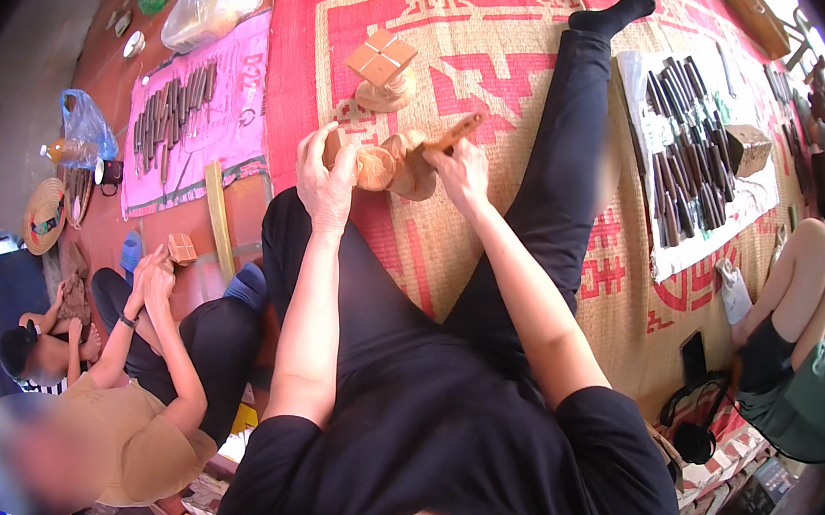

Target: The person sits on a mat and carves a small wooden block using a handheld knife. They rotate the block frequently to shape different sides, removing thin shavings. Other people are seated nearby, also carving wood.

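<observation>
Rounded wooden piece (376, 167): left hand (327, 180) grasping its left side, right hand (462, 174) grasping brown handle-like part (460, 132); firm left support, controlled right wrist probably best.

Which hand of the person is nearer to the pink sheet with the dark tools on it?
Left. The left hand is to the right of the pink sheet; the right hand is farther right, beyond the rounded wooden piece.

Lettering (249, 90) stands on the pink sheet (228, 146); right side.
</observation>
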Motion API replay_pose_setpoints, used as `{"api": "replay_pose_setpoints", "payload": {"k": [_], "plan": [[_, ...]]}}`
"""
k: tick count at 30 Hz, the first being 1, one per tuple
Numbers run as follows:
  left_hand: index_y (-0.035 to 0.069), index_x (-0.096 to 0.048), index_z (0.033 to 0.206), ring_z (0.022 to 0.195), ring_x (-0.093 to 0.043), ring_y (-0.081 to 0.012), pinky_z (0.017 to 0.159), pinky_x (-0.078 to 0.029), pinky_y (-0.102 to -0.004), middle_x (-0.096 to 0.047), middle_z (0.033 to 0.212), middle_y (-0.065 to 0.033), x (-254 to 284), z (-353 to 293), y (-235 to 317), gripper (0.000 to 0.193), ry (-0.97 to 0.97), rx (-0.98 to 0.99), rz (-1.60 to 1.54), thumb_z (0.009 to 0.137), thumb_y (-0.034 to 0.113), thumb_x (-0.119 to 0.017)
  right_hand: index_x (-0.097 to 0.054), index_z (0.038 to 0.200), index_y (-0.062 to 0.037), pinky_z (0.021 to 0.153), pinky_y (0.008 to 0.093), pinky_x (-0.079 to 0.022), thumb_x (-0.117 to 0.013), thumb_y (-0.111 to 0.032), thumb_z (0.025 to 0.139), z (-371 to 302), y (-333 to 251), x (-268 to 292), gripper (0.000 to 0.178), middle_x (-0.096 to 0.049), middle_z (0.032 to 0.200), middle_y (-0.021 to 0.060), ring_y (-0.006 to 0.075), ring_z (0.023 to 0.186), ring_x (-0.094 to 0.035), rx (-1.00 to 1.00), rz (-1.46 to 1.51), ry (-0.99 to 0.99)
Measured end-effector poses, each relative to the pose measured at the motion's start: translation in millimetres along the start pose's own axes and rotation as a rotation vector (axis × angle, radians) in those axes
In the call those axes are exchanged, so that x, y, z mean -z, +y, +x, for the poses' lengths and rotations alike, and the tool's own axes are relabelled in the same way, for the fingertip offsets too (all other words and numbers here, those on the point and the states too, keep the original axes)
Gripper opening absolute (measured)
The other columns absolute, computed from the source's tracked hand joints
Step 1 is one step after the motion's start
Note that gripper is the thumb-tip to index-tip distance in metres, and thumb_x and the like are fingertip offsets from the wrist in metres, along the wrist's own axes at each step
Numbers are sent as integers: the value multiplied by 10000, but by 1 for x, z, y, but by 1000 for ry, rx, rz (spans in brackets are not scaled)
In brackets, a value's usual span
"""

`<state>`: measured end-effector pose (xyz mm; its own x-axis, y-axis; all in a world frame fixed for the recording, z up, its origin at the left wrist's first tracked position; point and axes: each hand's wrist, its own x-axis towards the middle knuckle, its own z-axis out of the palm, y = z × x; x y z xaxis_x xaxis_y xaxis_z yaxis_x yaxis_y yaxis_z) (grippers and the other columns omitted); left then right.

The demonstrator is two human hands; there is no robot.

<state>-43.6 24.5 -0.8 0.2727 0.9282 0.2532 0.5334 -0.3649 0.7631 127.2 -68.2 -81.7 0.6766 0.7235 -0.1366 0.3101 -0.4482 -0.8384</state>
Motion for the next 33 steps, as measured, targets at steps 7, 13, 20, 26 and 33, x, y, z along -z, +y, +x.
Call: {"api": "replay_pose_setpoints", "payload": {"k": [7, 13, 20, 26, 33], "plan": [[111, -641, 1175, 1103, -587, -296, 931, -476, -400, -597, 1178, -88, -10, 2, 11, 380, -12, -54, 93, 826, 256, -678, -696, 966, 4, 751, 395, -511, -696, -290, 779, 0, -17, 48, 348, -700, 844, 174, 291, 827, -684, -18, 78, 2], [115, -643, 1180, 1115, -582, -300, 950, -466, -407, -594, 1193, -104, -6, 1, 6, 402, -2, -36, 65, 813, 272, -691, -687, 947, -6, 747, 411, -515, -692, -291, 784, -24, 4, 11, 329, -701, 830, 175, 315, 793, -687, 4, 84, -79], [83, -644, 1177, 1108, -588, -308, 954, -461, -404, -600, 1182, -121, -1, 0, 3, 399, 4, -7, 28, 828, 276, -666, -678, 911, -10, 716, 428, -512, -704, -302, 785, -17, -16, 29, 319, -691, 789, 187, 344, 772, -685, 83, 211, 102], [88, -636, 1187, 1115, -585, -305, 955, -461, -402, -588, 1196, -120, 1, -5, -4, 402, 37, 16, -10, 827, 266, -667, -666, 936, -10, 708, 427, -517, -688, -286, 808, -37, -11, 13, 304, -683, 768, 180, 344, 759, -686, 69, 73, -70], [54, -623, 1205, 1130, -582, -302, 985, -440, -386, -591, 1201, -151, 5, -1, 1, 415, 4, 82, -6, 855, 276, -645, -680, 884, -14, 702, 424, -509, -696, -288, 810, -28, -16, 38, 285, -685, 775, 191, 323, 757, -689, 65, 190, 14]]}}
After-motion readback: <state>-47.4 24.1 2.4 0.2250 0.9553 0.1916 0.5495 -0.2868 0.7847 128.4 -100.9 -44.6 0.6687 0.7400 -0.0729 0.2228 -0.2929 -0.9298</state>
